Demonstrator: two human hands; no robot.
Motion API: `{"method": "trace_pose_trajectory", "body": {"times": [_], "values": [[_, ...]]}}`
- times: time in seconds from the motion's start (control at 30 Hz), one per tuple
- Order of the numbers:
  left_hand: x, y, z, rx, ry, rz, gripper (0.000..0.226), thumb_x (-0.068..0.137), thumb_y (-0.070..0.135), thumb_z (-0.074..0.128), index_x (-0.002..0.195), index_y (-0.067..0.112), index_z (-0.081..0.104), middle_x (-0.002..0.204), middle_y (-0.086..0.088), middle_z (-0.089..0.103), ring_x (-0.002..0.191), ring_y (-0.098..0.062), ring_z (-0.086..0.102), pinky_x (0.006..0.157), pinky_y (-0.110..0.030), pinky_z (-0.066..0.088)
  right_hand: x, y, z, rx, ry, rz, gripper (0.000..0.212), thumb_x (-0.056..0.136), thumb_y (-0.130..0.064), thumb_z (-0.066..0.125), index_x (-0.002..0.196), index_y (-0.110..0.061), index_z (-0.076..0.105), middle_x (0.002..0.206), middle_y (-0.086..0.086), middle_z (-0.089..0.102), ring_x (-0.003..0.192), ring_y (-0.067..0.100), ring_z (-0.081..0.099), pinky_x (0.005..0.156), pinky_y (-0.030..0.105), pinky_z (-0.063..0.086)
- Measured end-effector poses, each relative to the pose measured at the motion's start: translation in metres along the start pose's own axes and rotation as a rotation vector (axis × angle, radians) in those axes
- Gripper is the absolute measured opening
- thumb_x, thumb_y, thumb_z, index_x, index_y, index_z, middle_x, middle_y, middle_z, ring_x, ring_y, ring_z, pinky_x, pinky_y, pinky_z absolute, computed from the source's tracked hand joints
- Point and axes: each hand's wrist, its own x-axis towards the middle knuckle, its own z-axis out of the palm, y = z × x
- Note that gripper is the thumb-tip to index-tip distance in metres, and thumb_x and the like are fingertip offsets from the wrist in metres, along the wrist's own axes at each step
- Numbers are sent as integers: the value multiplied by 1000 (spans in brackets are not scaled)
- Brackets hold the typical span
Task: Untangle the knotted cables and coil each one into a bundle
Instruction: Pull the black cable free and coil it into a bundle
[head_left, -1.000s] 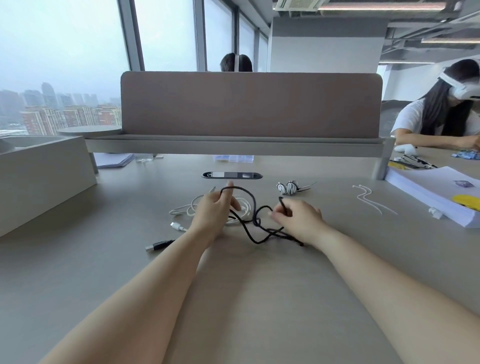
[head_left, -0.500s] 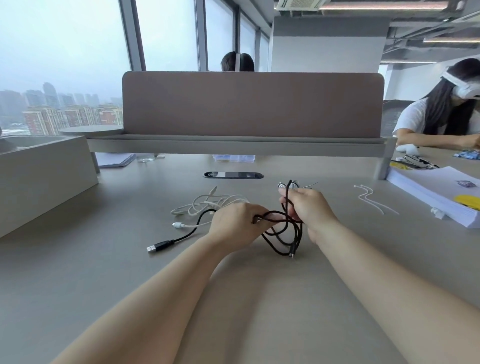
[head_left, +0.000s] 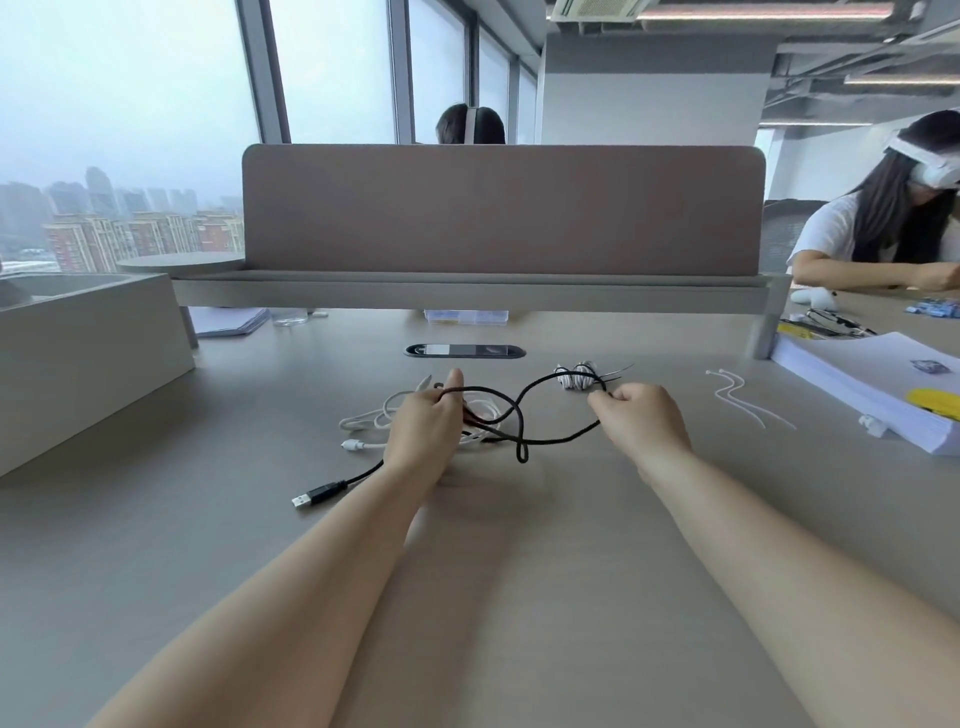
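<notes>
The person's left hand (head_left: 423, 426) has its fingers curled round the black cable (head_left: 520, 458), with one finger sticking up and the cord draped over it. The right hand (head_left: 641, 421) pinches the same cord between thumb and fingertips. Between the two sets of fingers the cable sags in a loose, crossing loop over the desk (head_left: 519, 597). Its USB plug (head_left: 318, 493) trails out past the left wrist and lies flat. A white cable (head_left: 374, 415) lies heaped beneath and just left of the left fingers. Just beyond the right fingertips sits a small wound bundle (head_left: 574, 375). White ties (head_left: 737, 397) lie well off to their right.
</notes>
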Motion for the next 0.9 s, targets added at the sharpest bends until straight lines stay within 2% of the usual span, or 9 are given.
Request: {"method": "trace_pose_trajectory", "body": {"times": [0.07,0.1,0.17,0.23,0.33,0.43,0.5,0.73,0.9], "values": [[-1,2,0,-14,-8,4,43,90,40,46,77,5,67,74,-1,63,72,-19,55,65,-29,36,-2,-3,2,-132,-6,-31,20,80,-31,54,67,-19,44,63,-3,48,65,25,46,59,30,34],[-2,4,-1,-38,-12,-2,36,83,36,46,81,4,63,71,-1,58,68,-20,50,63,-31,33,-3,-5,3,-189,-11,-35,15,81,-34,55,82,-20,49,81,-3,56,80,26,53,71,32,40],[-4,7,-1,-93,-35,-24,24,74,30,43,79,8,51,68,-3,45,62,-21,37,58,-32,27,-3,-4,5,-288,2,-51,36,82,-37,58,111,-19,49,116,2,51,111,27,50,92,36,37],[-6,11,-1,-132,-82,-49,18,70,30,41,80,14,40,66,-3,36,56,-20,27,52,-29,20,-5,-3,8,-307,59,-99,50,83,-34,60,125,-15,43,129,7,42,122,30,41,96,38,33],[-6,13,2,-176,-147,-129,16,82,28,42,89,16,35,59,2,34,49,-15,26,45,-24,19,-8,-2,13,-122,190,-325,38,83,-21,63,118,-12,52,121,9,48,116,30,42,91,34,31],[-11,16,3,-219,-236,-193,17,93,28,37,79,19,34,53,4,29,45,-13,21,46,-22,13,-16,-7,17,24,219,-687,14,85,-20,55,95,-12,60,98,1,57,96,22,50,84,32,38],[-12,16,3,-223,-270,-210,33,96,33,34,69,17,43,47,5,32,44,-13,23,47,-23,14,-24,-11,20,29,173,-857,17,87,-25,49,89,-12,60,91,-2,58,89,18,52,81,32,41],[-17,21,1,-238,-326,-257,78,100,53,18,39,16,52,46,-1,41,39,-13,26,44,-23,18,-29,-10,29,-260,117,-1142,19,85,-26,56,101,-23,68,123,-4,60,116,21,52,93,37,37],[-19,24,-2,-250,-447,-336,63,98,52,17,54,14,42,46,0,39,38,-13,24,45,-22,14,-31,-10,27,-336,197,-1215,14,81,-30,64,93,-25,71,127,0,54,117,26,45,94,40,32]]}}
